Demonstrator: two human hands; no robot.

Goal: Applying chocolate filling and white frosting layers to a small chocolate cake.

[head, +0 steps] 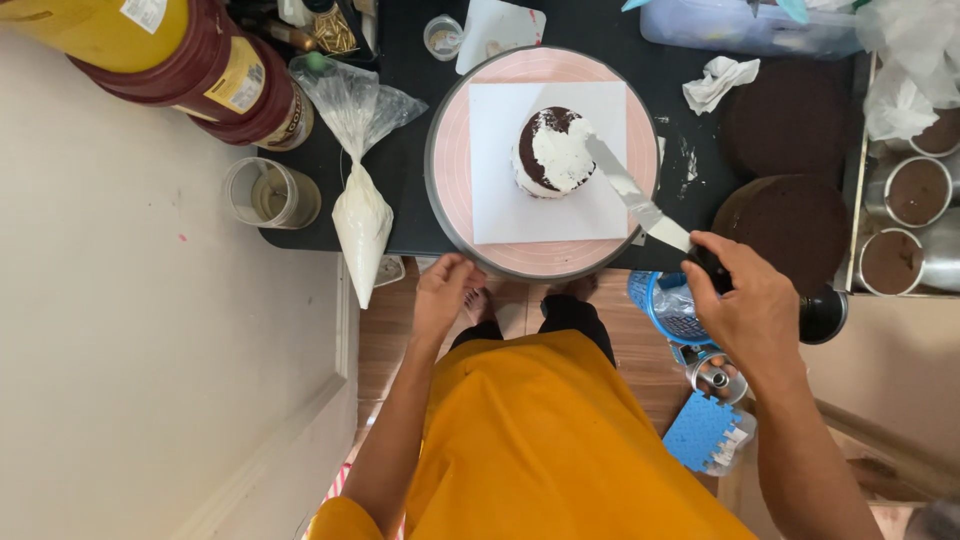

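Right hand [748,312] grips spatula [636,196] on cake [553,152]; left hand [446,290], seemingly open, touches turntable [452,180].

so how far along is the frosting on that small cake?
Early. Done: small chocolate cake sits on white paper on the pink turntable, white cream covering part of its top. In hand: right hand holds the spatula, blade tip on the cream; left hand touches the turntable rim. Left: dark top patch and visible sides remain unevenly covered.
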